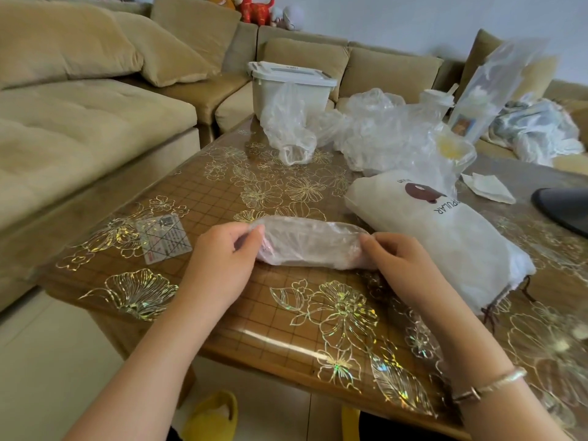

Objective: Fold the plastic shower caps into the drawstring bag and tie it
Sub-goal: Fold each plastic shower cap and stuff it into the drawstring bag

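A clear plastic shower cap (310, 243), folded into a long flat strip, lies on the table in front of me. My left hand (224, 253) pinches its left end and my right hand (397, 261) pinches its right end. Just right of it lies the white drawstring bag (445, 237) with a brown bear print, its dark cords (509, 300) trailing at the near end. It looks partly filled. A heap of loose clear shower caps (381, 132) sits farther back on the table.
The wooden table (270, 319) has a clear cover with gold flowers. A white lidded plastic box (291, 87) stands at the back, a card (164, 238) lies at left, a tissue (488, 186) and a dark object (563, 208) at right. A beige sofa (79, 122) surrounds the table.
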Action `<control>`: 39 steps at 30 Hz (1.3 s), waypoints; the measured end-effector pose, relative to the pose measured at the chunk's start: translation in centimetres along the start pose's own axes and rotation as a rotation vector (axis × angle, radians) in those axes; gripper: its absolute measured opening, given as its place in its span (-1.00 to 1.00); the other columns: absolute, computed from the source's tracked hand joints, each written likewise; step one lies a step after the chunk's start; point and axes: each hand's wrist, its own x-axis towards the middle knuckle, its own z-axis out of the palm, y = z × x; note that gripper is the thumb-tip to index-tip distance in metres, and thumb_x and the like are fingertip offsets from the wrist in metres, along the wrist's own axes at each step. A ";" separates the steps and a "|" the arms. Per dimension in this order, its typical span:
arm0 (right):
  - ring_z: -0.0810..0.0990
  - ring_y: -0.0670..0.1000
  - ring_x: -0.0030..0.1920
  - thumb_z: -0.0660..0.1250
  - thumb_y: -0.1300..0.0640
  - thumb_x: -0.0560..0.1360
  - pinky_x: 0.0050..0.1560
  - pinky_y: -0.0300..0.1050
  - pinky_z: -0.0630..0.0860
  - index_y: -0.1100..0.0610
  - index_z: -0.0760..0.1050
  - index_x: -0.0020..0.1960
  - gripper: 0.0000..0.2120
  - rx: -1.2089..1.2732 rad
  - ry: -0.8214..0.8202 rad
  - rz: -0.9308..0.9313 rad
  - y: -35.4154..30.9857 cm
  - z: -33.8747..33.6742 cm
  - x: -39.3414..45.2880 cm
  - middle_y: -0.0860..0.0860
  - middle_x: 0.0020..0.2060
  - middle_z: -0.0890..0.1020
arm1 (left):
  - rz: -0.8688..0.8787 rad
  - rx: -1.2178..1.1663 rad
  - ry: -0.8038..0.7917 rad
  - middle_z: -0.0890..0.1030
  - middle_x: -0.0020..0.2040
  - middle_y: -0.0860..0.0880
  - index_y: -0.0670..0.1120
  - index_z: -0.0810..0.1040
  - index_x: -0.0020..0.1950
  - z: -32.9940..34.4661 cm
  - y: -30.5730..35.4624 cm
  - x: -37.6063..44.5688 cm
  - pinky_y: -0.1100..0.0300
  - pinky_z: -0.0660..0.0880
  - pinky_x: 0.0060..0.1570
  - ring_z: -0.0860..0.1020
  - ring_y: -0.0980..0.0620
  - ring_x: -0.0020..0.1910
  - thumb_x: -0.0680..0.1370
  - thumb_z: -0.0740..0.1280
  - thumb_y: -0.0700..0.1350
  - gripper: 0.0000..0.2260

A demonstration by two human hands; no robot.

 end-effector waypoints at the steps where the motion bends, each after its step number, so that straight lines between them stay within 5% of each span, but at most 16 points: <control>1: 0.22 -0.12 -0.54 0.19 -0.04 0.64 -0.49 -0.32 0.20 0.34 0.44 -0.19 -0.55 -0.022 0.020 0.018 0.1 0.2 0.4 -0.06 -0.53 0.29 | -0.012 0.013 0.030 0.59 -0.31 -0.15 -0.24 0.59 -0.18 0.3 0.2 0.2 -0.04 0.46 -0.30 0.52 -0.14 -0.33 0.64 0.19 0.04 -0.59; 4: 0.27 -0.07 -0.50 0.21 0.01 0.62 -0.54 -0.35 0.22 0.29 0.40 -0.25 -0.60 -0.122 0.057 0.037 -0.1 0.9 1.2 -0.02 -0.48 0.32 | -0.030 0.116 0.100 0.39 -0.49 0.01 -0.17 0.47 -0.35 1.2 0.8 0.7 0.13 0.21 -0.41 0.33 0.01 -0.50 0.65 0.19 0.02 -0.57; 7: 0.35 0.05 -0.42 0.22 0.07 0.58 -0.40 -0.13 0.28 0.14 0.26 -0.34 -0.64 -0.234 0.099 0.034 -0.5 1.6 1.6 0.02 -0.47 0.36 | -0.059 0.240 0.133 0.40 -0.48 0.04 -0.09 0.40 -0.37 1.8 1.0 1.3 0.10 0.25 -0.31 0.38 -0.02 -0.48 0.65 0.18 0.03 -0.58; 10: 0.52 0.19 -0.25 0.22 0.07 0.56 -0.21 0.00 0.42 0.13 0.30 -0.29 -0.72 -0.342 0.119 0.018 -0.9 2.1 1.7 0.05 -0.38 0.48 | -0.058 0.397 0.153 0.43 -0.41 0.06 -0.02 0.39 -0.29 2.0 1.2 1.7 0.11 0.31 -0.29 0.40 0.05 -0.46 0.65 0.20 0.04 -0.68; 15: 0.58 0.20 -0.05 0.18 0.02 0.61 0.03 0.14 0.51 0.16 0.31 0.09 -0.80 -0.497 0.119 0.003 -1.5 2.7 1.6 0.09 -0.04 0.57 | -0.103 0.563 0.156 0.53 -0.28 0.07 -0.01 0.46 -0.04 1.6 1.6 1.9 0.17 0.34 -0.41 0.49 0.07 -0.35 0.61 0.27 0.07 -0.84; 20: 0.54 0.21 0.00 0.18 0.02 0.61 0.03 0.10 0.51 0.20 0.37 0.12 -0.76 -0.527 0.136 -0.003 -1.1 3.0 1.5 0.11 0.07 0.44 | -0.074 0.659 0.163 0.61 -0.10 0.02 -0.03 0.41 0.16 1.2 1.5 1.4 0.07 0.39 -0.09 0.58 -0.04 -0.15 0.62 0.23 0.13 -0.73; 23: 0.50 0.09 -0.05 0.29 0.05 0.55 0.04 0.01 0.48 0.15 0.47 -0.08 -0.85 -0.349 0.125 -0.001 -0.7 2.6 1.7 0.06 0.00 0.46 | -0.070 0.598 0.142 0.51 0.01 0.05 -0.01 0.44 0.19 0.8 0.8 1.6 0.01 0.34 0.05 0.49 -0.04 0.04 0.57 0.26 0.19 -0.67; 27: 0.44 -0.06 -0.29 0.36 0.12 0.49 -0.30 -0.23 0.37 0.15 0.48 -0.19 -0.86 0.072 0.094 0.059 -1.1 1.4 1.7 0.09 -0.21 0.59 | -0.042 0.254 0.063 0.45 0.14 0.13 0.08 0.46 0.21 0.6 0.4 2.1 -0.06 0.38 0.26 0.43 0.00 0.22 0.51 0.24 0.26 -0.62; 31: 0.51 0.06 -0.18 0.33 0.25 0.54 -0.23 -0.12 0.50 0.10 0.44 -0.17 -0.86 0.756 -0.066 0.117 -2.0 0.2 0.9 0.10 -0.16 0.54 | 0.063 -0.088 0.002 0.49 0.22 0.23 0.08 0.49 0.25 0.5 1.9 1.8 0.38 0.31 0.10 0.42 0.22 0.24 0.54 0.28 0.21 -0.65; 34: 0.60 0.00 -0.24 0.39 0.24 0.48 -0.29 -0.13 0.64 0.12 0.47 -0.19 -0.87 1.018 -0.199 0.118 -2.3 -0.6 0.7 0.07 -0.17 0.61 | 0.055 -0.235 -0.085 0.55 0.16 0.25 0.11 0.51 0.24 0.3 3.1 1.3 0.36 0.35 0.09 0.49 0.30 0.16 0.48 0.29 0.27 -0.60; 36: 0.60 0.00 -0.26 0.44 0.20 0.41 -0.27 -0.14 0.63 0.20 0.53 -0.10 -0.88 1.056 -0.268 0.106 -2.1 -0.9 0.8 0.08 -0.16 0.63 | 0.001 -0.319 -0.212 0.59 0.08 0.27 0.15 0.54 0.19 0.0 3.8 0.9 0.31 0.37 0.02 0.51 0.37 0.07 0.40 0.25 0.33 -0.55; 39: 0.61 0.01 -0.25 0.42 0.22 0.44 -0.25 -0.18 0.65 0.42 0.48 0.19 -0.60 1.046 -0.280 0.111 -2.5 -1.1 1.0 0.13 -0.14 0.64 | -0.073 -0.395 -0.468 0.61 0.02 0.35 0.25 0.57 0.11 -0.5 4.3 0.6 0.23 0.42 0.00 0.56 0.39 -0.02 0.31 0.29 0.35 -0.58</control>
